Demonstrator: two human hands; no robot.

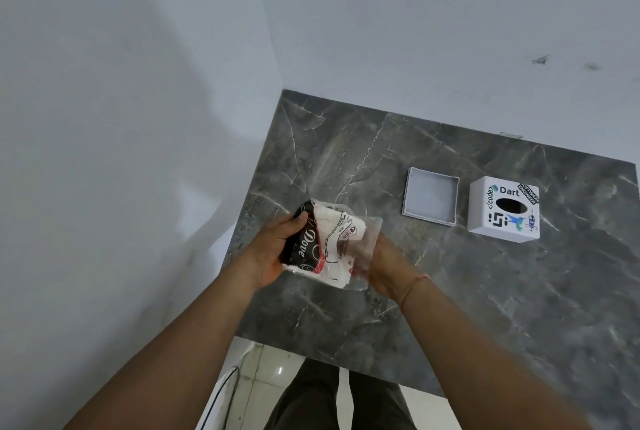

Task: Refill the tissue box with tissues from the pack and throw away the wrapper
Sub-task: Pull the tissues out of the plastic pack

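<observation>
I hold a tissue pack (329,242) in a clear, white and black printed wrapper above the grey marble counter (485,308). My left hand (277,249) grips the pack's black end. My right hand (384,266) holds the loose clear wrapper end on the right, partly hidden behind the plastic. The white cube tissue box (504,209), covered in stickers, stands on the counter to the right with its dark oval slot facing up. Its shallow white base lid (431,201) lies beside it, open side up and empty.
White walls close the counter at the left and back. The counter's front edge runs near my legs, with pale floor tiles (273,370) and a dark cable below. A small grey piece (510,135) sits at the back wall.
</observation>
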